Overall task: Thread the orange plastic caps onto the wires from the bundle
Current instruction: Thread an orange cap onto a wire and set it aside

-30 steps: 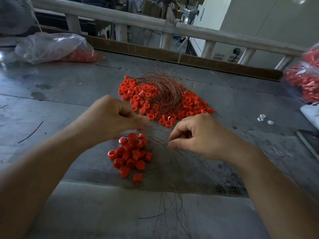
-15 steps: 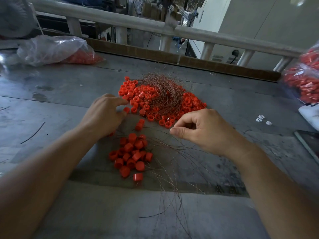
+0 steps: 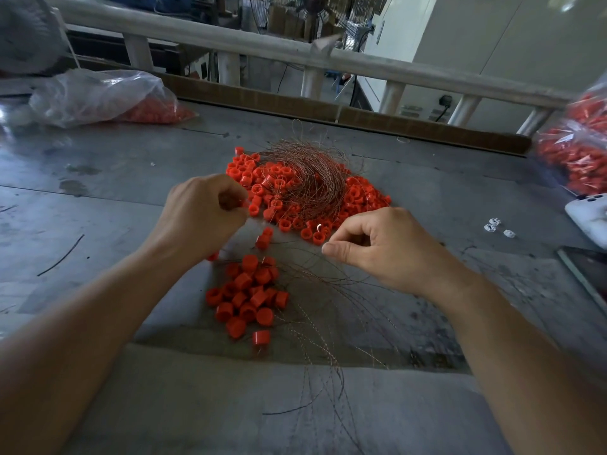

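Note:
A heap of loose orange caps [image 3: 358, 198] lies mid-table, with the coiled copper wire bundle [image 3: 308, 172] on top of it. Nearer me sits a smaller cluster of orange caps on wires [image 3: 249, 297]; their thin strands [image 3: 322, 343] trail toward the table's front edge. My left hand [image 3: 200, 218] is at the left edge of the loose heap, fingers curled around an orange cap that only just shows. My right hand [image 3: 381, 247] hovers right of the cluster, thumb and forefinger pinched on a fine wire that is barely visible.
A clear bag of orange caps [image 3: 98, 96] lies far left and another bag [image 3: 578, 152] far right. A white device [image 3: 588, 215], small white pieces [image 3: 496, 226] and a dark flat slab [image 3: 588, 274] sit at the right. A railing [image 3: 377, 65] lines the back.
My left hand moved away from the right hand, up to the loose heap, and closed its fingers on a cap. My right hand stayed almost in place, still pinched.

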{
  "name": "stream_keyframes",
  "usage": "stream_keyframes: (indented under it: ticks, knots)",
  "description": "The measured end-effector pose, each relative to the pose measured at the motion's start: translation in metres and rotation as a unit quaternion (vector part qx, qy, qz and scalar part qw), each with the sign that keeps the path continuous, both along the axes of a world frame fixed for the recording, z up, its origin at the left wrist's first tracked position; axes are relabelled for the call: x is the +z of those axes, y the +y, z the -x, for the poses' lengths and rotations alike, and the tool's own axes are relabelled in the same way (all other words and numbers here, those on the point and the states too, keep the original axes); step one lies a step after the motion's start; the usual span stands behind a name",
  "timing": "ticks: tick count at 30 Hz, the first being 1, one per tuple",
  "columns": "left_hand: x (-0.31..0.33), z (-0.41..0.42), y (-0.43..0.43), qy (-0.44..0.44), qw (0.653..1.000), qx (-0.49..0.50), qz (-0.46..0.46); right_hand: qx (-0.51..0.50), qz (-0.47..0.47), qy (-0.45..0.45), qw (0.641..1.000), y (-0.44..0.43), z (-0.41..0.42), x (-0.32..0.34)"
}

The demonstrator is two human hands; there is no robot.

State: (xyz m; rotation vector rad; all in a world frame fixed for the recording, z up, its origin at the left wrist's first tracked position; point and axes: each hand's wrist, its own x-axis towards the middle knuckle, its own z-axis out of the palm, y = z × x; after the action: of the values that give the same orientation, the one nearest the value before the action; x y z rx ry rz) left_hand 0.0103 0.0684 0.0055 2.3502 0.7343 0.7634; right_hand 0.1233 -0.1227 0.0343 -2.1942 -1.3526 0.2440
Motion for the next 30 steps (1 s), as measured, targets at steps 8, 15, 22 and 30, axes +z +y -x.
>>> stream_keyframes:
  ticks: [8, 15, 22, 30]
  knots:
    - [0.005, 0.002, -0.009, -0.019, 0.999, -0.032, -0.002, -0.006, 0.007, -0.015, 1.000, 0.000, 0.000, 0.000]
    - [0.002, 0.000, -0.008, -0.042, 0.997, -0.032, 0.053, -0.007, 0.009, -0.022, 1.000, 0.001, 0.001, 0.001]
    - [0.002, 0.000, -0.007, -0.093, 0.965, -0.119, 0.216, -0.009, 0.014, -0.024, 1.000, 0.001, 0.003, 0.002]
    - [0.016, 0.007, -0.004, -0.216, 0.920, -0.111, 0.309, -0.013, 0.017, -0.036, 0.999, 0.001, 0.005, 0.003]
